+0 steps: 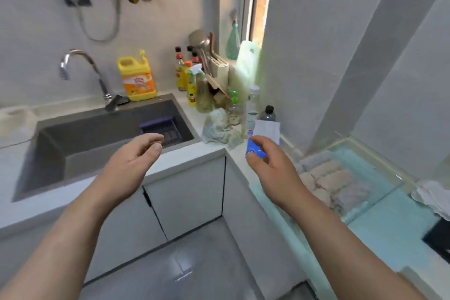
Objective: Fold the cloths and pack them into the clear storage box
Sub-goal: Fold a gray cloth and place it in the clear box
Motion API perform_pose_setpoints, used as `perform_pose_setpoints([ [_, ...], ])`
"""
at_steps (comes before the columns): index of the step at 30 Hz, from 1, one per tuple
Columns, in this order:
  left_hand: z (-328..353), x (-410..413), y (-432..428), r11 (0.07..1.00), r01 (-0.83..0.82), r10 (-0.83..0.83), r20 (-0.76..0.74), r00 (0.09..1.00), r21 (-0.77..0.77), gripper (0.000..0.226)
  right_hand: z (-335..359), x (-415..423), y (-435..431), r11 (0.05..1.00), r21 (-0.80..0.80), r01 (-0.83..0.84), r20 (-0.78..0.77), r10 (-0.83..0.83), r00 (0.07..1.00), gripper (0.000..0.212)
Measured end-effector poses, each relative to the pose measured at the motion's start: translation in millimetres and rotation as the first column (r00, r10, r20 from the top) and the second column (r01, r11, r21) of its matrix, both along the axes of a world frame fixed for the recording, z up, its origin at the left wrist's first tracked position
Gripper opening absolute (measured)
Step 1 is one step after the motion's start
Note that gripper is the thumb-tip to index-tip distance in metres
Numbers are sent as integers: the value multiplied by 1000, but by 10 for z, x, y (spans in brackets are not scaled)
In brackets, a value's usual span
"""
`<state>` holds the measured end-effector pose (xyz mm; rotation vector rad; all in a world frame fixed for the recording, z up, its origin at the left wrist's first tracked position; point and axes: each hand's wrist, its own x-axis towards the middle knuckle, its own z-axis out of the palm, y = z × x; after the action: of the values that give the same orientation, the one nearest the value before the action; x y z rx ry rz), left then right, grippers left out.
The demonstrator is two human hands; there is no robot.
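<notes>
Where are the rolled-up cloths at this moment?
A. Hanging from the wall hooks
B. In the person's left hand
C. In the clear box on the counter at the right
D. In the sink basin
C: the rolled cloths lie side by side inside the clear storage box on the right-hand counter, and the left hand holds nothing.

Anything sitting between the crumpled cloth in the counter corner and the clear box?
Yes. A small blue object sits between the crumpled pale cloth and the clear plastic storage box, at the right hand's fingertips.
</notes>
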<state>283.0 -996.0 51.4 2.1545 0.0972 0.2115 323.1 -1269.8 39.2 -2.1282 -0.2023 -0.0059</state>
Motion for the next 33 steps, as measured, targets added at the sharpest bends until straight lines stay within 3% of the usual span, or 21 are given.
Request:
perform_pose_setpoints([
  [5, 2, -1056, 1027, 953, -287, 293, 57, 954, -97, 15, 185, -430, 1236, 950, -69, -305, 78, 310, 948, 41],
  [13, -136, -2986, 2902, 731, -608, 652, 52, 757, -310, 17, 281, -1519, 3515, 803, -75, -591, 58, 595, 801, 47],
  [18, -260, -3783, 3467, 613, -664, 738, 9, 675, -428, 9, 209, -2111, 4553, 674, -154, -723, 56, 736, 674, 48],
  [21, -277, -4143, 3863, 542, -727, 787, -47, 615, -422, 46, 202, -2309, 5061, 600, -197, -776, -6, 790, 613, 48],
  [24, -349, -4373, 4309, 462, -770, 840, -63, 539, -439, 39, 151, -2396, 5607, 570, -188, -800, -71, 804, 590, 48],
  [26, -458, -4456, 4596, 424, -794, 859, -84, 505, -435, 47, 67, -2432, 6003, 543, -183, -820, -91, 821, 564, 47],
  [33, -797, -4382, 5808, 360, -854, 885, -151, 440, -375, 57, -404, -2245, 7529, 433, -152, -889, -143, 880, 453, 49],
])
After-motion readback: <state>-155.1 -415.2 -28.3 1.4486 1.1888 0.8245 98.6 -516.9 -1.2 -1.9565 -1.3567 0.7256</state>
